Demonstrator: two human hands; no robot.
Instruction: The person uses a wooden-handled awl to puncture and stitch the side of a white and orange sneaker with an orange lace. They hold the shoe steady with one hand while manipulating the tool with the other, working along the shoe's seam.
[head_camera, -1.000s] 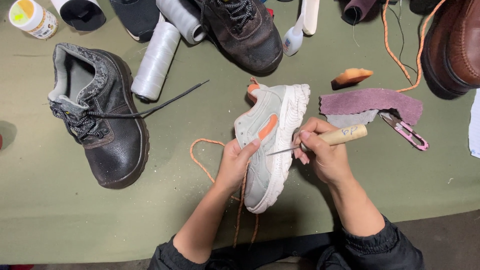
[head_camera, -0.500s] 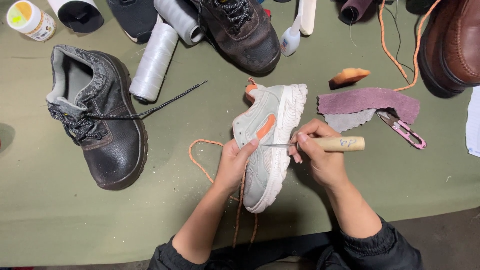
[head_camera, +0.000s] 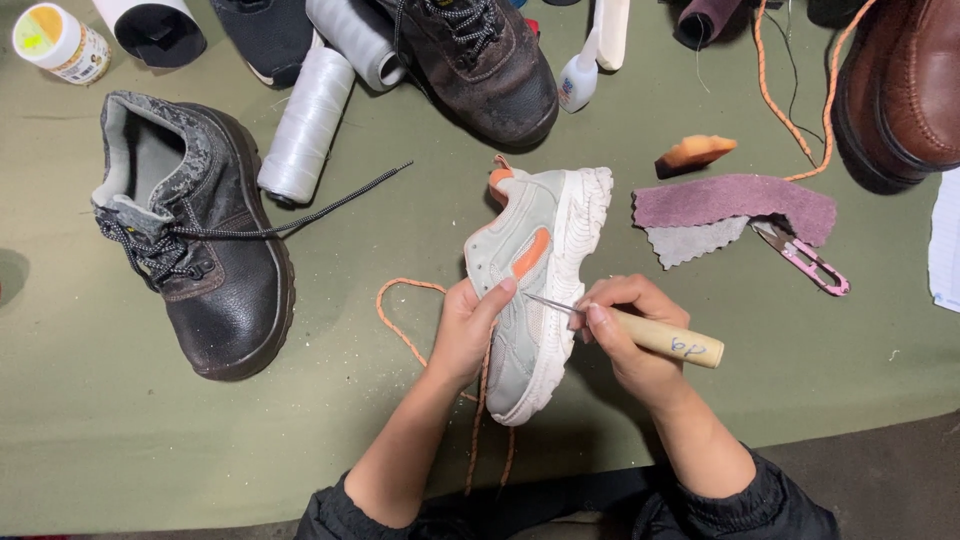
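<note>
Sneaker (head_camera: 540, 280) between both hands' fingers (head_camera: 497, 298); awl (head_camera: 640, 330) tip touching its side.

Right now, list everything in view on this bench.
sneaker: 1, grey-white with orange, centre, held
awl: 1, wooden handle, tip at sneaker
black boot: 1, left
brown boot: 1, top centre
brown shoe: 1, top right
thread spools: 2, white, top
orange cord: 1, under sneaker
purple scrap: 1, right
snips: 1, pink, right
glue bottle: 1, white, top
jar: 1, top left
left hand: on sneaker
right hand: grips awl
</note>
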